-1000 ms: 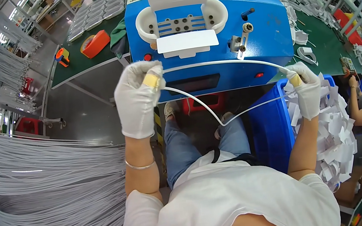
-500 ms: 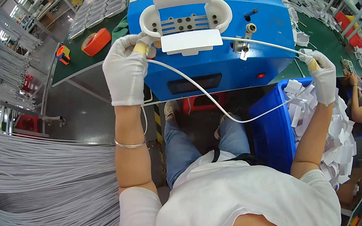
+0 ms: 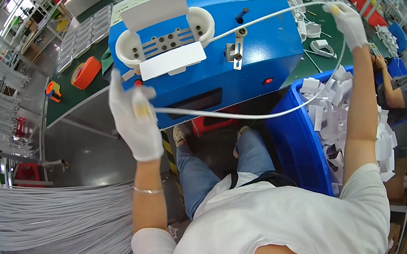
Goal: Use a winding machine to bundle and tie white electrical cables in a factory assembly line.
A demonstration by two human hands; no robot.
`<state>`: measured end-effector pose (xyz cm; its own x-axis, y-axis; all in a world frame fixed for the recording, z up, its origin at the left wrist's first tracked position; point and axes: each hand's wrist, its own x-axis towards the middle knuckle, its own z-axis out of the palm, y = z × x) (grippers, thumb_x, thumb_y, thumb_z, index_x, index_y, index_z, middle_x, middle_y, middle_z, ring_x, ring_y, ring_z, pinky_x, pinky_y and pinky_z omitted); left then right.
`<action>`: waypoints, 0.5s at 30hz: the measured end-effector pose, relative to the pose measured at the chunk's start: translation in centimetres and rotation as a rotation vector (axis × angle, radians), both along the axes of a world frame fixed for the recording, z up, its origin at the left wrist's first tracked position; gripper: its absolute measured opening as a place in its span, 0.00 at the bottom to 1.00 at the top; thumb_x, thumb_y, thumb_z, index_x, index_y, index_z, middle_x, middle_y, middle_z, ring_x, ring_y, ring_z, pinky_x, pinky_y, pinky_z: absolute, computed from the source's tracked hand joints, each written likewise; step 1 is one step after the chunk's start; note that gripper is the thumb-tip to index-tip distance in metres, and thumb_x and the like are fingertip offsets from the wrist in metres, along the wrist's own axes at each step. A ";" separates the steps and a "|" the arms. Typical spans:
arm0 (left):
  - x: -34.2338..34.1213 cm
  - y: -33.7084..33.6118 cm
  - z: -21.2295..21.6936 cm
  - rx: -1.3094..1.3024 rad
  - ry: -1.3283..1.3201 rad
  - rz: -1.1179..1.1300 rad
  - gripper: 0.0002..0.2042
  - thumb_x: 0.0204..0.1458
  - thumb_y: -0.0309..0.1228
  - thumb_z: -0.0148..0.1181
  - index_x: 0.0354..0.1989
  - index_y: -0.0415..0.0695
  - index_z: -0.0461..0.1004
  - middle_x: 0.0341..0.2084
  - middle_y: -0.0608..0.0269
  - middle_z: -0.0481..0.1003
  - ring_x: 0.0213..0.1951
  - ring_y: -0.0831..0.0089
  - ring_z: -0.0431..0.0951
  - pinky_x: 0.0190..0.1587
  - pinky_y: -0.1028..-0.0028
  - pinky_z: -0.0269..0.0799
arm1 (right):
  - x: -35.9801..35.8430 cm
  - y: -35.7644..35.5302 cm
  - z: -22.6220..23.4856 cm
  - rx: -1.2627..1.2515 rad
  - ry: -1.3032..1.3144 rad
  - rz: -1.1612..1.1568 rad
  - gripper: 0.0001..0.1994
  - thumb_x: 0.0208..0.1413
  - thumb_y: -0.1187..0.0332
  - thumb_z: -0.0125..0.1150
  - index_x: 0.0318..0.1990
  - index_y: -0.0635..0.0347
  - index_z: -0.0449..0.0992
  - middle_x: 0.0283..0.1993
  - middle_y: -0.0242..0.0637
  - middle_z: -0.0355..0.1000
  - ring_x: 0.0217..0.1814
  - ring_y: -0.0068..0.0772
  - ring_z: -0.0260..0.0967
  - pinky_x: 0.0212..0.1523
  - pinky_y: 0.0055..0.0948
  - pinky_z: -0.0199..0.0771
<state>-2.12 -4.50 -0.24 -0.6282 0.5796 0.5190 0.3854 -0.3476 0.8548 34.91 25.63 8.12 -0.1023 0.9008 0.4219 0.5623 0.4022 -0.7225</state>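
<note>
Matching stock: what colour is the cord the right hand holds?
The cord is white; the head view shows it best.

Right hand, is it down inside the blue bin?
No, the right hand is outside the blue bin, beyond its far rim in the picture, holding the white cable.

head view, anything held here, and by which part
White-gloved right hand grips thin, flexible white cable where it bends back; white-gloved left hand is blurred, its grip unclear.

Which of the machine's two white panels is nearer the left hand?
The lower white panel, toward the front of the blue machine; the upper panel stands farther back, farther from the left hand.
</note>
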 end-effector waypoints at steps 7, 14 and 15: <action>1.6 -16.1 -20.9 -1.112 0.325 -0.341 0.14 0.45 0.40 0.62 0.35 0.43 0.74 0.27 0.49 0.74 0.34 0.52 0.75 0.37 0.61 0.71 | -5.4 5.1 -1.4 -0.102 -0.030 0.124 0.10 0.54 0.62 0.57 0.36 0.55 0.80 0.21 0.19 0.62 0.20 0.12 0.50 0.20 0.18 0.48; 3.0 -42.2 -29.1 -1.839 0.388 -0.493 0.16 0.52 0.43 0.49 0.33 0.45 0.76 0.32 0.49 0.76 0.35 0.52 0.77 0.40 0.58 0.72 | -7.1 5.8 -2.9 -0.109 -0.062 0.118 0.09 0.54 0.66 0.55 0.36 0.58 0.80 0.25 0.24 0.68 0.26 0.16 0.56 0.28 0.19 0.56; 2.8 -40.9 -28.0 -1.797 0.400 -0.543 0.16 0.52 0.44 0.48 0.33 0.45 0.76 0.32 0.49 0.76 0.35 0.52 0.77 0.40 0.58 0.72 | -7.6 5.8 -2.7 -0.067 -0.090 0.118 0.10 0.54 0.64 0.55 0.35 0.58 0.80 0.25 0.24 0.68 0.26 0.16 0.56 0.28 0.19 0.56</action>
